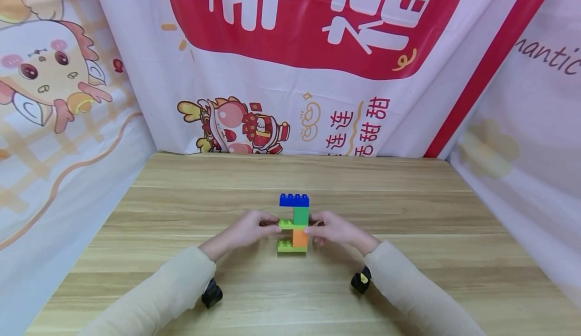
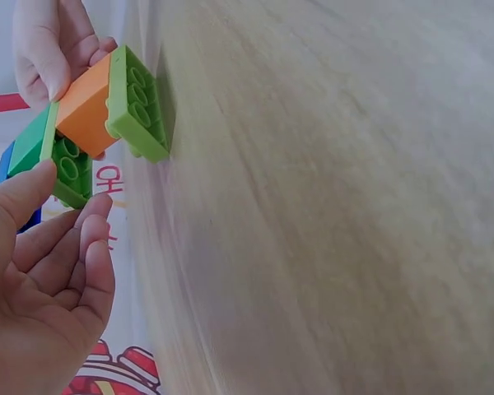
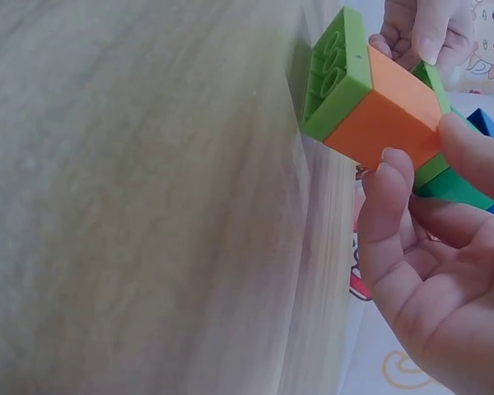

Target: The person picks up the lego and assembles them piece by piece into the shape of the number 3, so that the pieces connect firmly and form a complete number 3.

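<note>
A toy-brick tower is held between both hands, its hollow underside showing in both wrist views. From the bottom up it has a lime-green plate, an orange block, a second lime-green plate, a green block and a blue brick with studs on top. At the free left end of the upper lime plate, my left hand pinches with thumb and fingertips. My right hand grips the tower's right side, thumb near the joint of orange block and upper plate.
A wood-grain table lies under the hands. Behind it hangs a white cloth with a red printed panel; printed cloths also hang at the left and right. A black wrist device is on the left forearm, another on the right.
</note>
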`<state>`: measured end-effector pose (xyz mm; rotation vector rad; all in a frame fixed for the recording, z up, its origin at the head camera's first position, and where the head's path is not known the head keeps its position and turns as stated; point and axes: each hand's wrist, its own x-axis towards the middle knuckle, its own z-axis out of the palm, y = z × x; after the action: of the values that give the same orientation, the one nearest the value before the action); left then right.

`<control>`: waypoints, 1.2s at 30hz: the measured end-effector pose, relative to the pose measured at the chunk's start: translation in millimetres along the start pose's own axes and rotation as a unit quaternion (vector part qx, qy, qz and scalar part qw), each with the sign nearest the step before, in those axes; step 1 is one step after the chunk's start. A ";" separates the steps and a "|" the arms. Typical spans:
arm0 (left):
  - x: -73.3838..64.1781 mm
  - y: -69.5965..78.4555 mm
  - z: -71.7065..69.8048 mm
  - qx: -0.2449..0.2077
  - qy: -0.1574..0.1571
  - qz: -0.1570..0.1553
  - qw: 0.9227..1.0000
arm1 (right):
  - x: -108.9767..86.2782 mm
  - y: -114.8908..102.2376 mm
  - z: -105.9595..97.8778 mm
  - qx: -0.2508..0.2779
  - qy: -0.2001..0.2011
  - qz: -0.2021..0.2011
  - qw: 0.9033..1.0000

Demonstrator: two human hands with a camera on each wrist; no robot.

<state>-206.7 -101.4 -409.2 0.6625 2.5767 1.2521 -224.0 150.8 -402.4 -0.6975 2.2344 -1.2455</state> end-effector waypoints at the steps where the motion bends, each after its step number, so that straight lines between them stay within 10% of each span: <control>1: 0.3 0.1 0.1 -0.005 0.002 -0.007 1.000 | 0.6 0.0 0.0 -0.002 0.000 0.000 1.000; 15: 7.9 3.3 2.8 -0.043 0.027 -0.090 0.995 | 10.5 -0.5 1.2 -0.017 0.005 0.045 0.999; 36: 23.0 -6.7 4.8 -0.054 0.025 -0.093 0.994 | 26.9 1.6 2.6 -0.028 0.047 0.095 0.994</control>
<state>-227.2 -90.8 -417.1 0.3660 2.5200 1.3498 -243.0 132.7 -409.4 -0.4431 2.3582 -1.1468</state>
